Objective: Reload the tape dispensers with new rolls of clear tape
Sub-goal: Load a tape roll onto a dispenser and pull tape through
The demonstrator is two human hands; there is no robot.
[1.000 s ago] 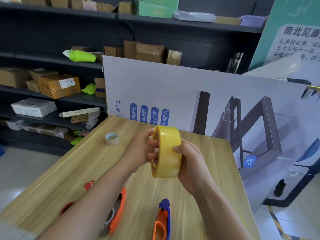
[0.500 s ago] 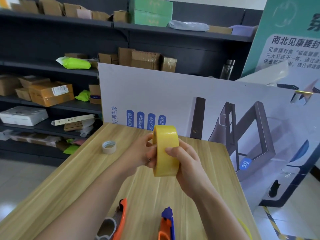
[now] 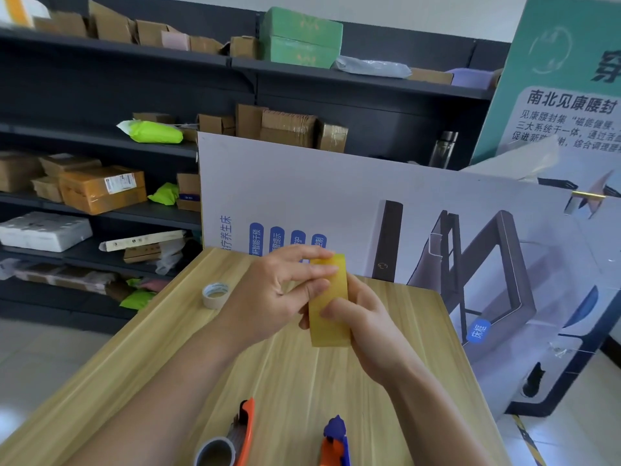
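While held edge-on above table (image 3: 168, 358), tape roll (image 3: 327, 307) pinched between left hand (image 3: 268, 297) and right hand (image 3: 366, 327) fingers.

tape roll (image 3: 328, 307) turned edge-on, left hand (image 3: 268, 297) over it

Yellow tape roll (image 3: 328, 307); woodgrain table (image 3: 161, 348); orange dispenser (image 3: 247, 428).

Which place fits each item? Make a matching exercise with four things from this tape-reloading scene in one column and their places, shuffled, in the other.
Things:
1. yellow tape roll
2. nearly empty tape roll
3. orange dispenser
4. blue and orange dispenser

Places:
A. near table edge, right of its neighbour
B. held in both hands
C. far left part of the table
D. near table edge, under the left forearm

Pairs: 1-B, 2-C, 3-D, 4-A
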